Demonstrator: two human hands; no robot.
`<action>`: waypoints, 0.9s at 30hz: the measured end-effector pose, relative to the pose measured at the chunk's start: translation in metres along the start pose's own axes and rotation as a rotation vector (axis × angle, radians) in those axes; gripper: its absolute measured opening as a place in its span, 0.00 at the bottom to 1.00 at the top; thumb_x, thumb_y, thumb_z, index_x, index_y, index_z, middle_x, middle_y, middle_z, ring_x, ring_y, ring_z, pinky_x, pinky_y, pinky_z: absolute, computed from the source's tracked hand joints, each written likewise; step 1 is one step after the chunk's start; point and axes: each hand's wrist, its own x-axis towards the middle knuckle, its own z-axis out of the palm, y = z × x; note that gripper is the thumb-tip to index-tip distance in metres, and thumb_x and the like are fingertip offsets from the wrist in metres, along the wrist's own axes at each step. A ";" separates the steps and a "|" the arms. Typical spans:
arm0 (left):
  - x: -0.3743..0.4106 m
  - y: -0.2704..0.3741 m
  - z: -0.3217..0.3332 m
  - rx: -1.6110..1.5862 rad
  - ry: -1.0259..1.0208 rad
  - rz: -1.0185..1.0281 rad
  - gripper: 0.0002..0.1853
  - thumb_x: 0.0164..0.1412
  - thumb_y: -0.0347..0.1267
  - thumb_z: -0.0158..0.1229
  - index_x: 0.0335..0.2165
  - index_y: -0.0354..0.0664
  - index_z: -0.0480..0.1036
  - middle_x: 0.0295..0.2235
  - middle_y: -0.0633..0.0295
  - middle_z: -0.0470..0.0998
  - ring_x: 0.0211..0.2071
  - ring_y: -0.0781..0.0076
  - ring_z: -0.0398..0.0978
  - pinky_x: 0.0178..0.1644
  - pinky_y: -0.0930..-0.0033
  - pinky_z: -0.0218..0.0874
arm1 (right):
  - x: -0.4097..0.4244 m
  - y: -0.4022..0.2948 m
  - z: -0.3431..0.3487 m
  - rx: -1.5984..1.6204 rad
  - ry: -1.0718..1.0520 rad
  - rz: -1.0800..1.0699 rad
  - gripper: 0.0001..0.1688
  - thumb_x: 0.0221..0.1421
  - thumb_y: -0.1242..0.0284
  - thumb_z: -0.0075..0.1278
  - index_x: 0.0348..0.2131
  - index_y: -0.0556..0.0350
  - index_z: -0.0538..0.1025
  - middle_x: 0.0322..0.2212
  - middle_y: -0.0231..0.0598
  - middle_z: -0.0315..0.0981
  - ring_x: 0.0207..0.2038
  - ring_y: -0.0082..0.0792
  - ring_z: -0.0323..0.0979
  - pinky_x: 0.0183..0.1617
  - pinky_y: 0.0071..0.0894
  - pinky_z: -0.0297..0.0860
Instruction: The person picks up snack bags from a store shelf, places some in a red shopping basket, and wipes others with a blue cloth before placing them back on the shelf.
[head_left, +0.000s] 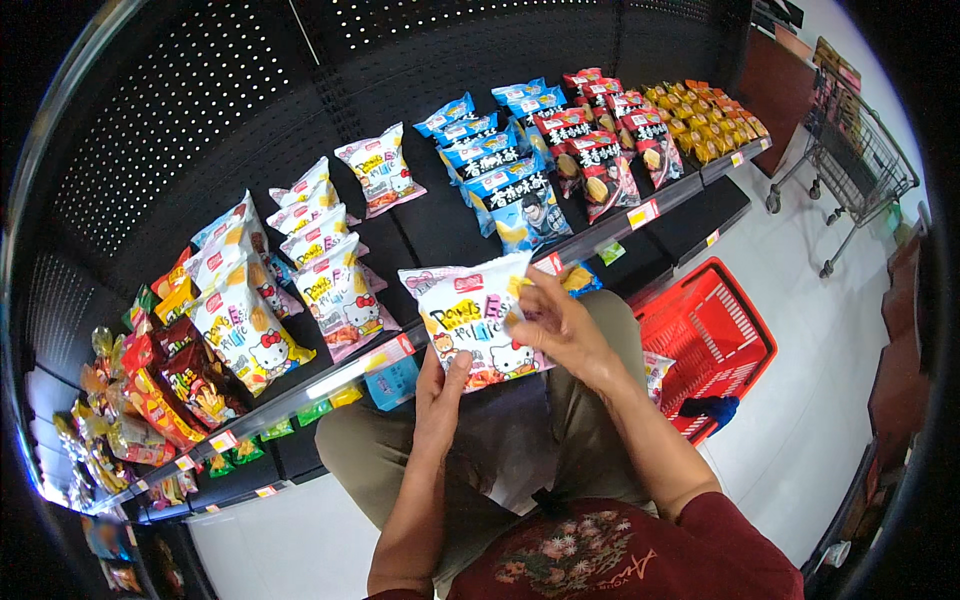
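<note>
A white and pink snack bag (480, 322) with a cartoon cat is held up before me, in front of the shelf edge. My left hand (444, 386) grips its lower left corner, thumb on the front. My right hand (562, 322) is at the bag's right side, its fingers curled by the edge; whether they pinch the bag cannot be told. Beyond it, a row of like bags (337, 296) stands on the black shelf, with a single one (380, 171) behind to the right. Larger white and yellow bags (251, 330) stand to the left.
Blue snack bags (521, 202), red ones (600, 176) and small yellow packs (690, 124) fill the shelf's right part. A red shopping basket (754, 349) on the floor holds a bag (657, 373). A metal shopping cart (855, 154) stands farther right. Lower shelves hold more packs.
</note>
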 end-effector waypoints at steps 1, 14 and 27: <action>-0.001 0.003 0.001 0.046 -0.018 0.001 0.26 0.66 0.38 0.51 0.57 0.35 0.59 0.49 0.60 0.71 0.49 0.76 0.68 0.54 0.72 0.58 | 0.001 -0.008 -0.001 0.052 0.030 0.031 0.38 0.57 0.71 0.56 0.60 0.62 0.56 0.49 0.42 0.69 0.51 0.27 0.66 0.54 0.28 0.65; -0.012 0.011 0.011 0.011 -0.077 -0.020 0.26 0.50 0.22 0.67 0.48 0.32 0.68 0.41 0.58 0.78 0.40 0.75 0.76 0.45 0.72 0.68 | 0.027 -0.006 0.010 0.140 0.150 -0.032 0.09 0.59 0.68 0.53 0.33 0.56 0.75 0.28 0.25 0.73 0.32 0.13 0.67 0.37 0.17 0.64; 0.003 0.023 0.001 0.075 0.012 0.049 0.27 0.53 0.23 0.65 0.50 0.33 0.64 0.42 0.60 0.76 0.41 0.76 0.74 0.47 0.73 0.66 | 0.054 -0.007 0.007 0.012 0.198 -0.180 0.11 0.61 0.70 0.52 0.40 0.58 0.74 0.28 0.26 0.72 0.31 0.13 0.65 0.35 0.16 0.64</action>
